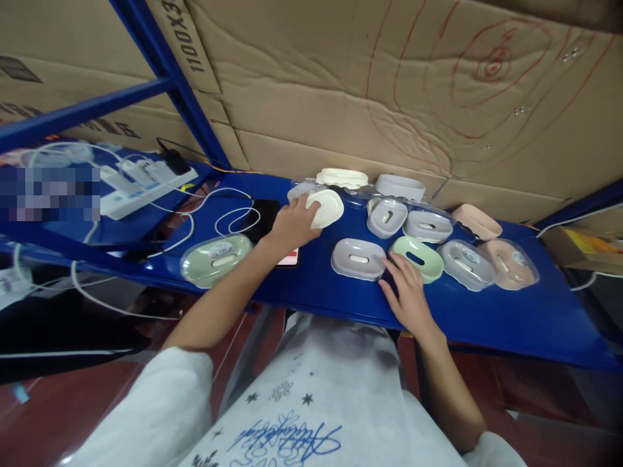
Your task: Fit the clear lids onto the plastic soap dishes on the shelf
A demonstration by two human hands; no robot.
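Observation:
My left hand (294, 224) is closed on the edge of a cream oval soap dish (329, 206), which it holds at the back of the blue table, in front of other dishes. My right hand (409, 295) has its fingers apart, the fingertips at the near sides of a grey-lilac soap dish (359, 258) and a light green soap dish (431, 264). Whether they press on either dish I cannot tell. Both of these dishes show an oblong slot in the middle.
Behind stand a cream dish (342, 177), grey dishes (388, 217) and transparent plastic packaging. Wrapped dishes lie right, a wrapped green one (218, 259) left. A phone (288, 258) is partly under my left arm. White cables run to a power strip (146, 188). Cardboard (302, 84) backs the table.

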